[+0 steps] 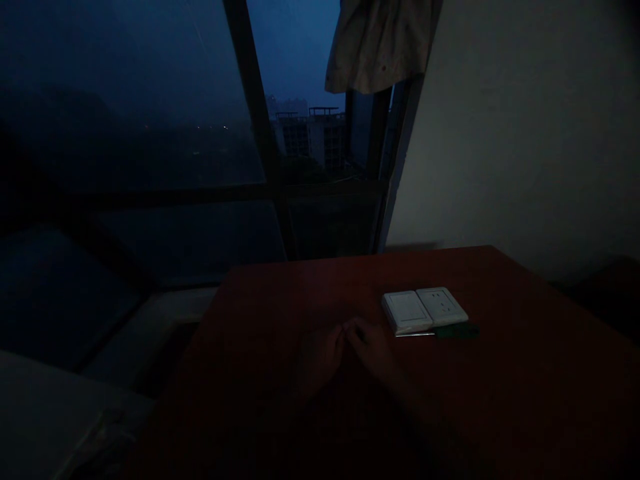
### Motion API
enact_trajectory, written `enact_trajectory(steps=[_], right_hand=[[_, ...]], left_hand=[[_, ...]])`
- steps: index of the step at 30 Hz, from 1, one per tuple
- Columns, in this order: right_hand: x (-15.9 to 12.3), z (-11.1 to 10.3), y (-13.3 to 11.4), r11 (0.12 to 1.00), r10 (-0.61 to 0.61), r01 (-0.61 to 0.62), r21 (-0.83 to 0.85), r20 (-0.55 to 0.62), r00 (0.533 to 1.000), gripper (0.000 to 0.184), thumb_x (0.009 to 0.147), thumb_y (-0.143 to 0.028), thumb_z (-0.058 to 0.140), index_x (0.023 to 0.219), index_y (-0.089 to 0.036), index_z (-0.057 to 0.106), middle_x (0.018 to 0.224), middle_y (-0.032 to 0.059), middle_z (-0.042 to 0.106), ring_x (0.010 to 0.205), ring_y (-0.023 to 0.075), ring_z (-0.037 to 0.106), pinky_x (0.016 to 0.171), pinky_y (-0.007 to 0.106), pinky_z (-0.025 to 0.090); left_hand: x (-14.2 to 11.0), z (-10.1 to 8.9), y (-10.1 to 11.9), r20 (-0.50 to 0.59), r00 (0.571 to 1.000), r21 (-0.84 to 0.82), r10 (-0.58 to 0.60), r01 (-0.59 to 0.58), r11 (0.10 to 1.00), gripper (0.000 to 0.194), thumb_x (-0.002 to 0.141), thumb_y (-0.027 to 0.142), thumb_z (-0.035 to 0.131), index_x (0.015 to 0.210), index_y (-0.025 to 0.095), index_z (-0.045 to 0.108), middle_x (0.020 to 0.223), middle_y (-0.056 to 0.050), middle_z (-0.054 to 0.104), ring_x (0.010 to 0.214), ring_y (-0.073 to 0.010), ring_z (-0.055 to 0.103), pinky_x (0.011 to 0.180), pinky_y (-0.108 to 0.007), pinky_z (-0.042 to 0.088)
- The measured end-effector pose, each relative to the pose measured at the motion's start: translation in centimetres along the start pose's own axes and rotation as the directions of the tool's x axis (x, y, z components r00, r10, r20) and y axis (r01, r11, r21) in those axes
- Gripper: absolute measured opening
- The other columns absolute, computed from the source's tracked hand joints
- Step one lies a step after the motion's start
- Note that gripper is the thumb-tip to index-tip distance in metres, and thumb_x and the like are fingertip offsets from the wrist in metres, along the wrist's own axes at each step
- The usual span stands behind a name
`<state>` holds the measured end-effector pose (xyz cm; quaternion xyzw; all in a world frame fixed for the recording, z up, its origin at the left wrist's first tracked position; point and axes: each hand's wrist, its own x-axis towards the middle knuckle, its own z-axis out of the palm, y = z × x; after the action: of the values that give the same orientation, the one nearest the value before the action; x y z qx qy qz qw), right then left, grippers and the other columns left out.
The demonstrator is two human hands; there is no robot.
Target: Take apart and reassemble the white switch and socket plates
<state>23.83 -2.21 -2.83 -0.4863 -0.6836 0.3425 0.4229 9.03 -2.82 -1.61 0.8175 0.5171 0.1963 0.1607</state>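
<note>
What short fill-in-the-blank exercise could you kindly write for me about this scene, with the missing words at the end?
The screwdriver has a ____ handle. The white plate with socket holes lies to the ____ of the plain white plate. The left hand is ____ from the screwdriver than the right hand. Outside the window, the sky is dark ____.

Missing words: green; right; farther; blue.

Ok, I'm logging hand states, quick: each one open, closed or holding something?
Left hand: too dark to tell open or closed; no held object visible.
Right hand: fingers curled, near the left's; closed or gripping can't be told.
</note>
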Motion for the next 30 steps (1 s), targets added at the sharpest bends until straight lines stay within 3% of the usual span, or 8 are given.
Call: enact_trajectory(steps=[5, 11, 30], right_hand=[[0.06, 0.03, 0.0, 1.0, -0.005, 0.005, 0.014, -0.012, 1.0, 0.025, 0.089, -0.033, 0.044, 0.072, -0.02, 0.057, 0.068, 0.0, 0.061, 0.064, 0.0145, 0.055, 0.059, 0.024, 0.04], [0.03, -0.08, -0.25, 0.998, -0.005, 0.007, 0.065, -0.024, 1.0, 0.018, 0.088, -0.032, 0.045, 0.085, -0.021, 0.06, 0.077, 0.0008, 0.064, 0.072, 0.0156, 0.059, 0.065, 0.025, 0.044], [0.13, -0.16, 0.14, 0.997, -0.019, 0.02, 0.07, -0.012, 1.0, 0.013, 0.083, -0.026, 0.05, 0.08, -0.021, 0.063, 0.072, -0.0012, 0.064, 0.067, 0.0137, 0.058, 0.062, 0.024, 0.042]], left_hand=[[0.01, -0.04, 0.04, -0.018, 1.0, -0.051, -0.015, 0.014, 0.999, 0.025, 0.094, 0.025, 0.038, 0.097, 0.021, 0.062, 0.092, -0.006, 0.069, 0.081, -0.0194, 0.064, 0.072, -0.028, 0.045], [0.0, -0.53, 0.16, -0.045, 0.999, -0.163, -0.022, 0.014, 0.987, 0.025, 0.095, 0.027, 0.038, 0.104, 0.022, 0.06, 0.097, -0.004, 0.068, 0.085, -0.0169, 0.064, 0.076, -0.025, 0.046], [0.36, -0.15, -0.29, -0.034, 0.997, -0.31, -0.075, 0.061, 0.949, 0.031, 0.092, 0.027, 0.04, 0.102, 0.022, 0.069, 0.099, -0.004, 0.073, 0.089, -0.0201, 0.066, 0.079, -0.027, 0.048]])
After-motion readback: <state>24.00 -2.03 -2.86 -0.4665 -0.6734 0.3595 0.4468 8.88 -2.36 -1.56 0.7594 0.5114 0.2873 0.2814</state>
